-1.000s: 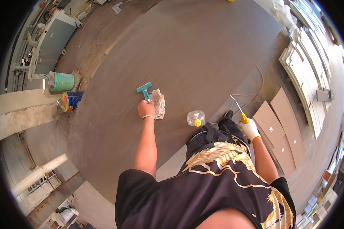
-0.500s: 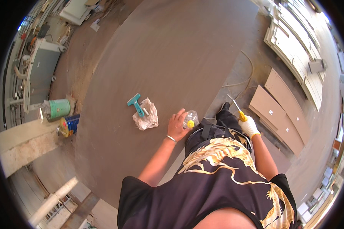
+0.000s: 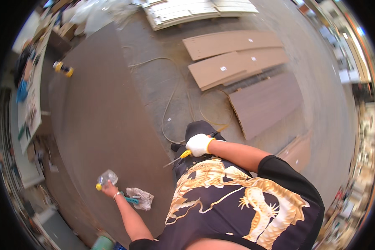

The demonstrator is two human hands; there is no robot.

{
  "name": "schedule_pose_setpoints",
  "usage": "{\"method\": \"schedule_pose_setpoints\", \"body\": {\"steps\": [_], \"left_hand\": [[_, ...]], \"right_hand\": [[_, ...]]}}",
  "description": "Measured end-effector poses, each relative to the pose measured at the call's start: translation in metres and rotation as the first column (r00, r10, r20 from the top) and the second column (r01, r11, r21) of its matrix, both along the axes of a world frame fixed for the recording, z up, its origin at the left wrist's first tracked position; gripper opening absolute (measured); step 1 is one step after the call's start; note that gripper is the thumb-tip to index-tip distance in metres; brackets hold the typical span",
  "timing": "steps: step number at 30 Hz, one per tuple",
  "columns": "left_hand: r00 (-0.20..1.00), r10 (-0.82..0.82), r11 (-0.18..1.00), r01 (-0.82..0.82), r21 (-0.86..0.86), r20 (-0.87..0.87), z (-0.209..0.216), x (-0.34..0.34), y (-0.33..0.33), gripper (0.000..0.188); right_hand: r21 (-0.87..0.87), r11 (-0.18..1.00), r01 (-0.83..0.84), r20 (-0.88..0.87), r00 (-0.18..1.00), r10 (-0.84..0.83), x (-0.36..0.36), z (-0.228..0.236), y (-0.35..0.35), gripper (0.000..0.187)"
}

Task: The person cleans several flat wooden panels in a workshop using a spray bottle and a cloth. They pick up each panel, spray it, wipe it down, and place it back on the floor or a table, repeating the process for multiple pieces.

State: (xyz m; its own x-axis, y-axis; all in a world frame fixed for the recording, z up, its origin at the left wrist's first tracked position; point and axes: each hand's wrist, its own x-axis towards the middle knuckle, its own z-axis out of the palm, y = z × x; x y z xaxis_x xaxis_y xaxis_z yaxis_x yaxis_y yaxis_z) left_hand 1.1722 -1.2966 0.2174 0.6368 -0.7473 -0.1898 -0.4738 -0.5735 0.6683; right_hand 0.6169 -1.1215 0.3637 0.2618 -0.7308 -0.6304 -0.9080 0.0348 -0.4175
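Observation:
My bare left hand (image 3: 110, 189) grips a clear plastic bottle (image 3: 108, 177) with a yellow cap, tilted over the large brown board (image 3: 100, 112). Beside that wrist, a teal scraper (image 3: 131, 200) and a crumpled pale cloth (image 3: 143, 199) lie together on the board. Over my lap, my right hand (image 3: 199, 145), in a white glove, is closed round a yellow air blow gun (image 3: 186, 154). Its thin metal nozzle points down and left toward the board's edge. A dark fitting shows behind the glove, close to a yellowish hose (image 3: 226, 126).
A yellow-and-black container (image 3: 63, 68) rests at the board's far end. Loose hose (image 3: 166, 112) curls over the floor. Brown panels (image 3: 237, 46) and a darker panel (image 3: 271, 102) lie to the right, with stacked pale boards (image 3: 200, 10) beyond. A cluttered bench (image 3: 31, 112) borders the left.
My body and view have turned right. My left hand has carried the bottle across to the far side of the cloth and scraper. The blow gun now points left.

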Motion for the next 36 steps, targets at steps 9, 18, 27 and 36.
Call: {"method": "schedule_pose_setpoints", "body": {"steps": [9, 18, 27, 36], "left_hand": [[0.959, -0.133, 0.969, 0.179, 0.170, -0.251, 0.017, -0.108, 0.084, 0.011], [0.169, -0.748, 0.212, 0.977, 0.011, -0.642, 0.017, -0.384, 0.171, 0.027], [0.565, -0.638, 0.540, 0.813, 0.219, -0.523, -0.013, -0.385, 0.247, 0.019], [0.686, -0.652, 0.537, 0.719, 0.442, -0.323, 0.010, -0.328, 0.337, 0.016]], "right_hand": [[0.040, 0.987, 0.157, 0.069, 0.985, -0.160, -0.004, -0.026, 0.034, 0.024], [0.202, 0.906, 0.373, 0.077, 0.916, -0.394, -0.123, -0.059, 0.155, 0.029], [0.192, 0.238, 0.952, -0.351, 0.294, -0.889, -0.325, -0.151, 0.421, 0.042], [0.400, -0.706, 0.584, 0.037, -0.780, -0.625, -0.414, -0.183, 0.575, 0.004]]}}
